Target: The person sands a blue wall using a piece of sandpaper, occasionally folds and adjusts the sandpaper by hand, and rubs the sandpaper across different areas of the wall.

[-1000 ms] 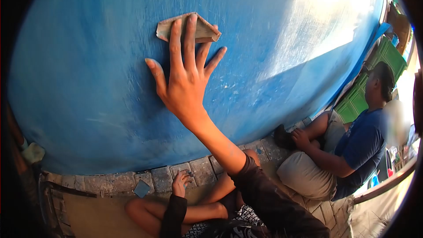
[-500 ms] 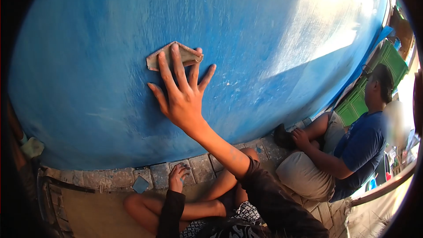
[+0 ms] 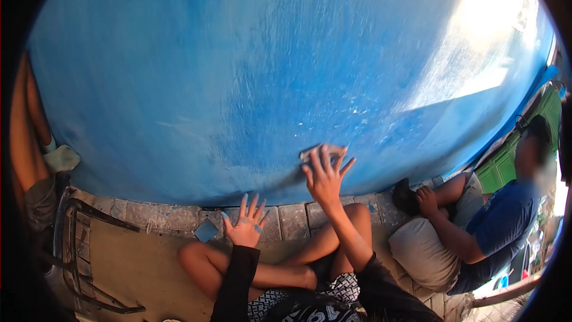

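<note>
Low on a large blue wall [image 3: 179,71], my right hand [image 3: 326,176] lies with fingers spread over a small folded piece of sandpaper [image 3: 336,151], pressing it to the painted surface. My left hand [image 3: 245,226] is raised above my crossed legs, palm showing and fingers apart, with nothing in it. Blue smudges mark its fingers. A small blue square [image 3: 206,231] lies on the paving near my left hand. Whitish scratches and specks show on the wall above my right hand.
At the right sits another person [image 3: 500,220] in a blue shirt. Behind are green crates [image 3: 499,167]. A black metal frame [image 3: 71,256] stands at the lower left, near another person's legs [image 3: 27,137]. Grey paving bricks [image 3: 173,217] edge the wall.
My right hand and the sandpaper have moved down the wall, and to the right in view. My left hand has risen and spread its fingers. The view has shifted leftward.
</note>
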Demonstrator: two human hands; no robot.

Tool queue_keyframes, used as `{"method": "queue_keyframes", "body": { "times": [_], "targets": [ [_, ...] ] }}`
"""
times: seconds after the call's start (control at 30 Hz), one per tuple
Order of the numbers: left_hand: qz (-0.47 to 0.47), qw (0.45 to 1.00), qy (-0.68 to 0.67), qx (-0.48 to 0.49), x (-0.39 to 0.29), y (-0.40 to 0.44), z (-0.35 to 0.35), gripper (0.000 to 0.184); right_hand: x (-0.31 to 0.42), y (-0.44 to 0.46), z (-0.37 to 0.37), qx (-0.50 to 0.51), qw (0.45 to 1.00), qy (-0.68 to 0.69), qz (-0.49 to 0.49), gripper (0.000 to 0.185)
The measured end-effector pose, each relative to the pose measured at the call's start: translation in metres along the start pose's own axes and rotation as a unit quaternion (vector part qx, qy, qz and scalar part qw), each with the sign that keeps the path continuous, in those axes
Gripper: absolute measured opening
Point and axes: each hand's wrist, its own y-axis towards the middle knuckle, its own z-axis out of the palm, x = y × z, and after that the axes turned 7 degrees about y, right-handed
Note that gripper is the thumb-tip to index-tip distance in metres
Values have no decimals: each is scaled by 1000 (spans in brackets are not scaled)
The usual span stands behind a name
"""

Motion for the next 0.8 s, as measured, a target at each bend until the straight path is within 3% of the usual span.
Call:
{"method": "queue_keyframes", "body": {
  "times": [0.1,0.23,0.3,0.43,0.5,0.57,0.63,0.7,0.8],
  "targets": [
    [31,999,7,1,3,2,-7,93,19,96,-51,-128,984,94,79,61],
    [39,998,-46,7,3,2,-3,93,31,151,-75,-208,964,151,65,64],
    [36,999,-7,24,3,1,1,92,32,114,-47,-130,983,105,80,63],
    [34,997,-67,36,-1,3,-3,93,23,-75,42,84,984,78,133,64],
    [24,982,-189,-5,-6,1,7,95,31,-75,36,142,972,93,160,71],
    [22,981,-193,-14,-6,-5,1,94,40,-82,19,210,952,95,203,77],
    [35,999,-3,33,-5,2,-11,92,38,-46,16,93,985,81,121,84],
    [40,999,-16,9,-4,4,-10,92,40,23,-5,-60,981,161,88,81],
    [46,999,19,13,-5,8,-6,88,50,126,-51,-123,984,130,24,82]
  ]
}}
